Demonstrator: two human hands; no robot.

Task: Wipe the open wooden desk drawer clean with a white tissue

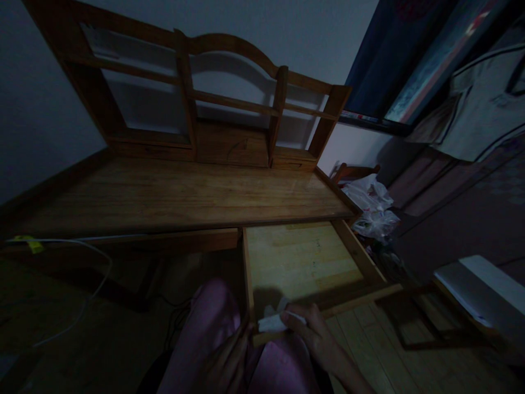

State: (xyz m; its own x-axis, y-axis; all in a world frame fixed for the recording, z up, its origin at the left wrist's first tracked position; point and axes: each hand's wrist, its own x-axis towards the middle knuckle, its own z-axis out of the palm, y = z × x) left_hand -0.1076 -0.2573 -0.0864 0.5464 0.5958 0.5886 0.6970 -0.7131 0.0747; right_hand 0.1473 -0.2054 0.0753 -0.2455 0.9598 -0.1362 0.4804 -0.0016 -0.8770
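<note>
A wooden desk (176,197) with a shelf hutch (229,98) stands before me. Its right drawer (303,257) is pulled out and shows a bare pale bottom. My right hand (315,331) rests on the drawer's near front corner and presses a white cloth (273,322) against the wood. My left hand (223,358) is dim, low by my lap in pink trousers, touching the drawer's left front edge; its fingers are hard to make out.
White plastic bags (373,208) lie on a chair to the desk's right. A white cable (82,257) with a yellow tag hangs off the desk's left front. A white-topped piece of furniture (479,295) stands at the right. Curtains hang beyond.
</note>
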